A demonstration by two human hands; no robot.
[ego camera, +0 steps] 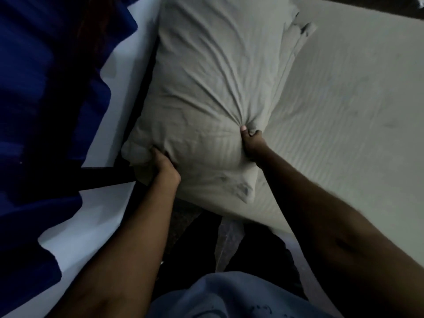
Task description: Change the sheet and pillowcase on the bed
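Note:
A pillow in a pale grey-green pillowcase lies lengthwise along the left side of the bed, its near end raised toward me. My left hand grips the pillow's near left corner, fingers curled into the fabric. My right hand pinches a bunch of the pillowcase at the near right side, and creases fan out from that pinch. The bed is covered by a pale sheet with faint stripes. The pillowcase's far end shows a loose flap at the upper right.
A dark bed frame rail runs beside the pillow on the left. Dark blue curtains hang against a pale wall at the far left. Dark floor and a patterned cloth lie between my arms below.

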